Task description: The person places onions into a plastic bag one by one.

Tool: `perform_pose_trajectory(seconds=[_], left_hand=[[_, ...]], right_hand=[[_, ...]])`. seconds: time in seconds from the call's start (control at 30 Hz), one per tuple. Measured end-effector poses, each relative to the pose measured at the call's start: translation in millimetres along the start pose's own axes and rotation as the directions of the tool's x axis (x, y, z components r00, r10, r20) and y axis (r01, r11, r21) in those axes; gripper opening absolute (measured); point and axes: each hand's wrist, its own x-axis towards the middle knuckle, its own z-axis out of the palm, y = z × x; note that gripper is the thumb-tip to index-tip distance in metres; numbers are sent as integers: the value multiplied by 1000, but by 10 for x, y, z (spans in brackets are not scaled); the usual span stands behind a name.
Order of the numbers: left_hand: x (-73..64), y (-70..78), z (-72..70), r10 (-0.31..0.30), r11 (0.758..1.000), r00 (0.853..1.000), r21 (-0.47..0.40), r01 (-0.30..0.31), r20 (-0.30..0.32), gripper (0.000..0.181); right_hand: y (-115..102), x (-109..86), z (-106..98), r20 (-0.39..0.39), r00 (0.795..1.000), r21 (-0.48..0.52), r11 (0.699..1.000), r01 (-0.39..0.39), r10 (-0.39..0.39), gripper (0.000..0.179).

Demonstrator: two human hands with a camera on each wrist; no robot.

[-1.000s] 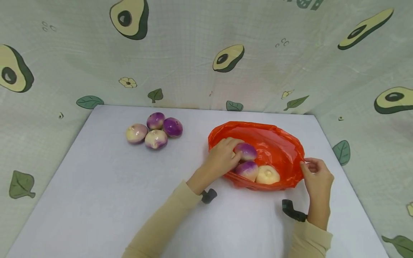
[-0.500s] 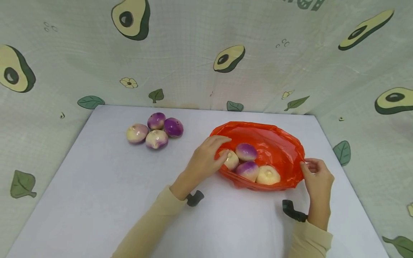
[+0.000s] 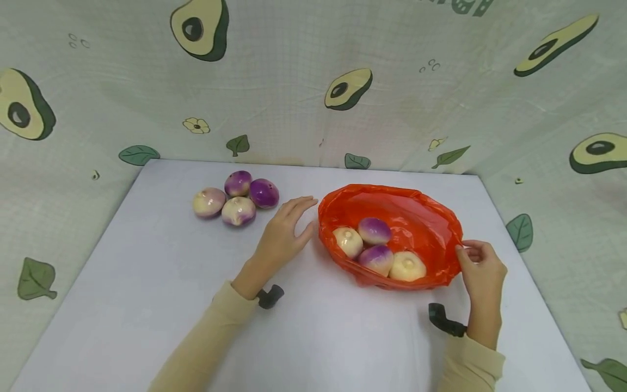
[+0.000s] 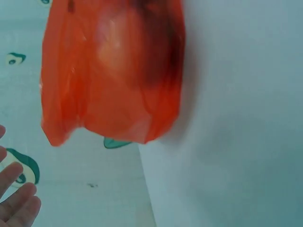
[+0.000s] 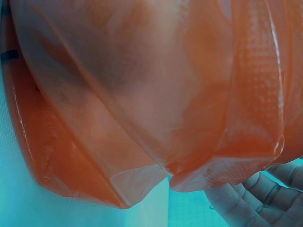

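Observation:
A red plastic bag (image 3: 421, 215) stands with its mouth spread on the white table (image 3: 161, 305), right of the middle. Inside it lie several purple-and-white turnips (image 3: 374, 231), gathered toward its near left side. My right hand (image 3: 482, 272) pinches the bag's right rim between thumb and fingers; the right wrist view has these fingers (image 5: 265, 198) at the edge of the plastic. Just left of the bag, my left hand (image 3: 276, 234) holds nothing, fingers extended and thumb apart. More turnips (image 3: 238, 211) sit in a cluster at the back left, beyond that hand.
Behind the table hangs a pale cloth (image 3: 284, 81) printed with avocados and leaves. Each wrist carries a dark camera mount (image 3: 446, 321). White table surface stretches between the turnip cluster and the bag.
My left hand has come out of the bag, leaving a turnip inside, and has moved left past the rim. My right hand has kept its hold on the bag.

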Motion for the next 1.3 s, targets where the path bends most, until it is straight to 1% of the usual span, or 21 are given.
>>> perform_pose_trajectory(seconds=[0.13,0.27,0.37,0.5,0.6,0.73,0.8,0.87,0.97,1.07,1.17,1.3], left_hand=[[4,-162,-7,-22,999,1000,24,22,-19,42],[1,-348,-6,-55,998,998,36,56,-23,43],[0,-469,-17,-101,994,995,45,101,-13,45],[6,-598,-47,-151,986,988,74,151,-15,47],[18,-691,-74,-153,985,988,78,155,-35,49],[48,-808,-116,-130,988,989,79,135,-73,51],[65,-863,-131,-119,987,989,95,128,-90,51],[81,-910,-145,-113,986,989,114,124,-94,52],[101,-976,-150,-127,977,990,162,136,-68,54],[120,-1016,-152,-164,964,986,210,162,-8,56],[140,-1045,-145,-208,950,977,248,188,56,56],[169,-1066,-140,-252,938,961,272,213,114,56]], right_hand=[[1,-5,0,-2,1000,0,1000,1,-1,51],[2,-10,4,-2,1000,-1,1000,1,-1,51],[-1,-12,11,0,1000,1,1000,1,-1,51],[-3,-10,19,-2,1000,1,1000,3,-3,50],[-2,-9,22,-3,1000,-2,1000,7,-7,50],[-2,-10,25,-3,1000,-2,1000,7,-7,50],[-3,-11,25,-2,1000,0,1000,4,-4,50],[-6,-13,24,-1,1000,1,1000,2,-2,50],[-15,-14,20,0,1000,4,1000,2,-2,50],[-24,-16,22,4,1000,6,1000,3,-3,50],[-28,-18,35,12,1000,9,1000,-1,1,50],[-20,-22,61,23,1000,12,1000,-9,8,50]])
